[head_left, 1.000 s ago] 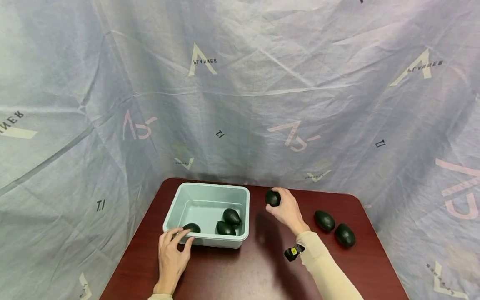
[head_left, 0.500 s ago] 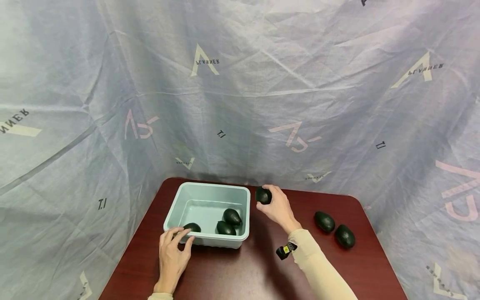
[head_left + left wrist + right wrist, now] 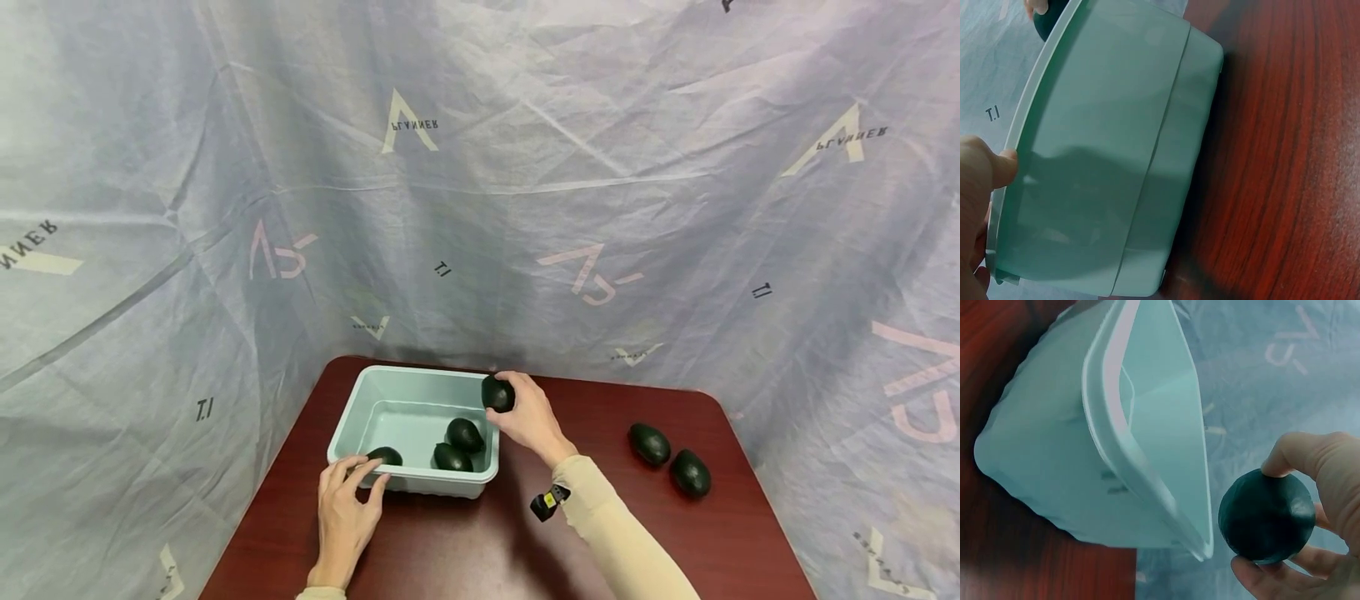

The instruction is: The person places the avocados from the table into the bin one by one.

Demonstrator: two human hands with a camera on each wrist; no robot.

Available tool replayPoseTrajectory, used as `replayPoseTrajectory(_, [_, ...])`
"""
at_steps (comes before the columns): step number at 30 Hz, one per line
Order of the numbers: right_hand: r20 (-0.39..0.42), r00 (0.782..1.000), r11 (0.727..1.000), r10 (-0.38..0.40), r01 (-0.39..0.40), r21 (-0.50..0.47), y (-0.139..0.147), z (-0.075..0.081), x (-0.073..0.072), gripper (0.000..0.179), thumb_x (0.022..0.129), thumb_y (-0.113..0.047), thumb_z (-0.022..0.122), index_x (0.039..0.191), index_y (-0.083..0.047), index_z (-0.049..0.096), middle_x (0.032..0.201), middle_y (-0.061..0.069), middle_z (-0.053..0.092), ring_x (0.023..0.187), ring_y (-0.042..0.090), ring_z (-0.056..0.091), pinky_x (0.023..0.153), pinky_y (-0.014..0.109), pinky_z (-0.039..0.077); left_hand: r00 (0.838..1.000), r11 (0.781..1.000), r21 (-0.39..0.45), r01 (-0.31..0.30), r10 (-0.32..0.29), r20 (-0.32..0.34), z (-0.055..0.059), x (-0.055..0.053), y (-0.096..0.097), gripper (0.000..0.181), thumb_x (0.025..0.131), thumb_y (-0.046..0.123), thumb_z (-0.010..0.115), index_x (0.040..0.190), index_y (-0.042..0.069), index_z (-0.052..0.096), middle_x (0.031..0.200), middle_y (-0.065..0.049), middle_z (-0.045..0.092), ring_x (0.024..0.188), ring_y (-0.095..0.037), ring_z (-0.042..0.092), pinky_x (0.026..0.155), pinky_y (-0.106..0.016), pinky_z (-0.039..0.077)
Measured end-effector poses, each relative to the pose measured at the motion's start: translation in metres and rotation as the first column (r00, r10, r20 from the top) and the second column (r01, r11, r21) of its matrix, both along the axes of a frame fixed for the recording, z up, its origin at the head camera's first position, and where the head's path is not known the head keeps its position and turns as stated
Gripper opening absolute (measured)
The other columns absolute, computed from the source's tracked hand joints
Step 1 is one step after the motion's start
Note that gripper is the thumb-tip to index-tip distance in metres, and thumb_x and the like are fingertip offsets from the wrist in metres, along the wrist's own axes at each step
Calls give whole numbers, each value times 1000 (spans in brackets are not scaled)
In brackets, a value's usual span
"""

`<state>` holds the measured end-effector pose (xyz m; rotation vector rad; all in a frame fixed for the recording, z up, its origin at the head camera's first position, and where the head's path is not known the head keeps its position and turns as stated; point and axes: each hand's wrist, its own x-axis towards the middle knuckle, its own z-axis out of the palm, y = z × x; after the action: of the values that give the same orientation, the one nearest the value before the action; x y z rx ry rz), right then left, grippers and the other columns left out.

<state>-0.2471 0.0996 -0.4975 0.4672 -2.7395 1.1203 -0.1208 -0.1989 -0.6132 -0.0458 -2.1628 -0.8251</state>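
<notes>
One avocado (image 3: 497, 393) gripped by the right hand (image 3: 531, 417), raised at the right rim of a pale green plastic tub (image 3: 420, 481).
Thumb and fingers curl round it; lower and to that hand's left, two more avocados (image 3: 463, 436) lie in the tub. The left hand (image 3: 347, 510) pinches the near rim, a single avocado (image 3: 387, 456) just past its fingertips inside. Right of the right hand, another pair of avocados (image 3: 649, 443) rests on the reddish-brown worktop (image 3: 465, 542).
</notes>
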Motion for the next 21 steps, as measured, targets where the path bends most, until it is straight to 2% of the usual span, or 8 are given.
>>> replayPoseTrajectory(4, [29,999,999,33,-34,7,-9,-2,-2,64,85,-26,85,145,-15,63,149,8,62,137,33,60,111,52,52,1000,1000,3,-3,3,2,0,0,1,34,72,3,96,104,5,83,108,-18,73,113,-45,58,101,-52,41])
replayPoseTrajectory(15, [73,993,996,93,-94,8,-31,-1,-4,62,89,-30,83,146,-18,62,154,8,58,151,34,49,118,53,49,1000,1000,-11,-4,3,-3,0,1,0,35,71,3,96,103,7,84,108,-14,72,113,-43,58,102,-51,41])
replayPoseTrajectory(21, [81,991,994,109,-111,20,-40,3,-6,62,90,-29,82,147,-17,61,153,8,59,151,35,48,116,54,50,1000,1000,-5,-5,5,12,0,1,1,34,72,4,96,104,8,84,109,-16,72,114,-43,58,102,-51,41])
